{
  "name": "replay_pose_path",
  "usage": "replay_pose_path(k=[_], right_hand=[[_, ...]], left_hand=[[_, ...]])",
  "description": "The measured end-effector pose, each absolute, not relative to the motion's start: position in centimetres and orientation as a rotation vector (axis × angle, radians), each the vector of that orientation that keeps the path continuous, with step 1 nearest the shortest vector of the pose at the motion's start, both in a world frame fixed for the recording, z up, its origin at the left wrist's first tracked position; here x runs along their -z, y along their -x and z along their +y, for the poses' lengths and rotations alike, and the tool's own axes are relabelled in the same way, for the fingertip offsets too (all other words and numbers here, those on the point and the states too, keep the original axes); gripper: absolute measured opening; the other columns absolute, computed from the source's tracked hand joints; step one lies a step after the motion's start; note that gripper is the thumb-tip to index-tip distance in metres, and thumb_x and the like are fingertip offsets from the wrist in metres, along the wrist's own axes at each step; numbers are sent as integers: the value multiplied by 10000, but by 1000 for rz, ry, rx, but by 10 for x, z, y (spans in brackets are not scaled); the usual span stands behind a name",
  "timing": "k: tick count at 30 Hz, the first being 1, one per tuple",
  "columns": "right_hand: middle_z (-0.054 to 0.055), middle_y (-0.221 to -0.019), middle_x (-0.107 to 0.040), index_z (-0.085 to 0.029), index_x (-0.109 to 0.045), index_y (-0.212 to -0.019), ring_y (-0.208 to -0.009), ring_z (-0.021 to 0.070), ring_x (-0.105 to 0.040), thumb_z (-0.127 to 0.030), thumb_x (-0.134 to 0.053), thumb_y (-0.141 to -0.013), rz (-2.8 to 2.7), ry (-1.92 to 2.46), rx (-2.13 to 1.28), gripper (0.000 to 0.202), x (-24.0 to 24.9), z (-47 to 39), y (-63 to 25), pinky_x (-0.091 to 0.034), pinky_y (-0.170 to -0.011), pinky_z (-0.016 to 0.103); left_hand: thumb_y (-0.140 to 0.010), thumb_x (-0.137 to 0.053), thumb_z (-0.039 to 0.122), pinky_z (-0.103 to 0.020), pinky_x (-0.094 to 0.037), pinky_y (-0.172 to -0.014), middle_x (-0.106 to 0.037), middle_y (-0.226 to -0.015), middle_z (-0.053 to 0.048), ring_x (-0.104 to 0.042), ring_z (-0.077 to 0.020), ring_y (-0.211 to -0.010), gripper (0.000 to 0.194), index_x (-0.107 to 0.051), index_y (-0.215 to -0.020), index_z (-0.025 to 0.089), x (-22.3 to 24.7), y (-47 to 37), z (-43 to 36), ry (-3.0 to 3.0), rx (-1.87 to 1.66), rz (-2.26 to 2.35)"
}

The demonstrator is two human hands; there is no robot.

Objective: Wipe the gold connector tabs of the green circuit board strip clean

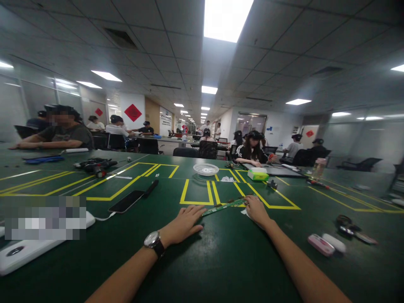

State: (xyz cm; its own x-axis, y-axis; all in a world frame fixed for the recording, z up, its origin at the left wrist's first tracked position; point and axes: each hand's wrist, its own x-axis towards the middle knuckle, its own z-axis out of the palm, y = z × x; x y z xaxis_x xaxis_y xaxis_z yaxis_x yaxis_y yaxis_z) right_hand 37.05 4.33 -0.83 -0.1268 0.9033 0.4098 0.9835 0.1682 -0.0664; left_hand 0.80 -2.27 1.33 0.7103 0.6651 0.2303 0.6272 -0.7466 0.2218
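Observation:
A narrow green circuit board strip (224, 206) with small parts along it lies between my hands, rising slightly toward the right. My right hand (256, 211) has its fingers closed around the strip's right end. Under that hand shows part of a small white piece (244, 212), too little of it to name. My left hand (183, 225) rests low over the table with its fingers stretched out, the fingertips at the strip's left end. A wristwatch with a dark strap (152, 240) is on my left wrist.
Beyond the strip, a white plastic basket (205, 170) stands on the green table (208, 269), near yellow tape outlines and a green-yellow tissue pack (257, 174). At left lie a phone (128, 202) and a white device (34, 252); at right, a pink case (321, 245). People sit farther back.

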Motion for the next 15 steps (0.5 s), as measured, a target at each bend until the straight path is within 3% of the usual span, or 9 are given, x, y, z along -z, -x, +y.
replay_pose_path(k=[7, 15], right_hand=[[89, -1191, -617, -160, -639, -1105, -1118, 210, -525, -60, -399, -787, -2193, 1764, 245, 411, 13, 49, -370, -364, -970, 300], [84, -1221, -604, -171, -616, -1138, -1141, 203, -518, -29, -385, -758, -2211, 1756, 238, 466, 17, 52, -375, -374, -964, 310]], left_hand=[[-963, -444, 400, -407, -279, -1014, -291, -1496, -26, -304, -249, -1304, 561, -180, -1456, 346, -8, -9, -23, -2825, -464, 999], [-960, -447, 415, -411, -291, -995, -316, -1483, -38, -323, -262, -1280, 501, -284, -1424, 319, -8, -12, -26, -2833, -403, 990]])
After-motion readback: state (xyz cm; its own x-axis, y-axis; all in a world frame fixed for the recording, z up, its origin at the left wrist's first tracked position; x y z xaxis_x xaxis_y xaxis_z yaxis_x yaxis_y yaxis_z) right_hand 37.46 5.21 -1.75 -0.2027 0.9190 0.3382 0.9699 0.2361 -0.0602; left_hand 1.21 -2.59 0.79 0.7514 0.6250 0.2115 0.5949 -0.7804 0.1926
